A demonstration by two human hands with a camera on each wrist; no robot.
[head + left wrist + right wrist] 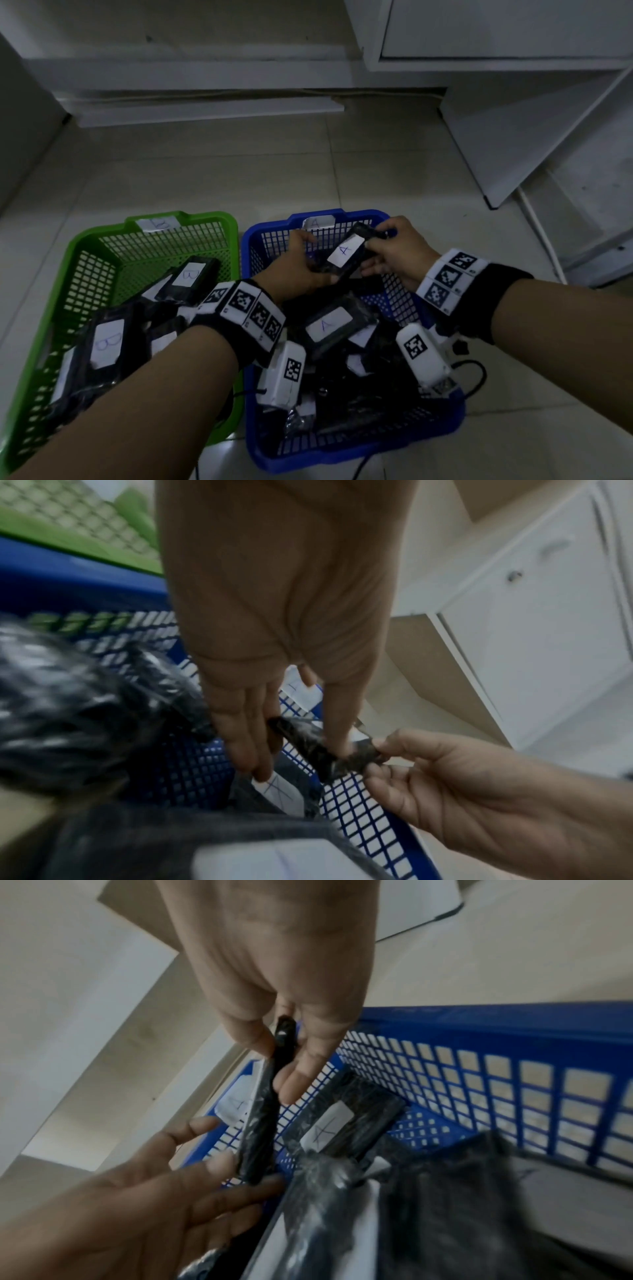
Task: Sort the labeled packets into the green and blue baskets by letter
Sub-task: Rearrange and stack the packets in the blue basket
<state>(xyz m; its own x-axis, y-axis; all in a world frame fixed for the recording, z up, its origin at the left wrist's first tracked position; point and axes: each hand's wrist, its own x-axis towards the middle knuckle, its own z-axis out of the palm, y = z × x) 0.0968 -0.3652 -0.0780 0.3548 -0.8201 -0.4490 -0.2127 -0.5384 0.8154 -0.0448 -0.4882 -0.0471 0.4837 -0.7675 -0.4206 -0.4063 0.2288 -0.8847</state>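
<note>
1. Left hand reaches over the blue basket and holds the near end of a black packet, fingers under it and thumb on top.
2. At the far left of the floor stands the green basket; a white tag on its far rim carries writing too blurred to read. Inside lie black packets with white labels, two of which read "B".
3. Just right of it, touching or nearly so, stands the blue basket, whose far rim tag reads "A".
4. The held packet, tilted above the far part of the blue basket, has a white label reading "A".
5. Below it, more black packets lie piled in the blue basket; one label there reads "A".
6. Right hand pinches the far end of the held packet between thumb and fingers.
7. Both wrists wear black bands with square black-and-white coded markers.
8. White cabinets stand at the far right.
</note>
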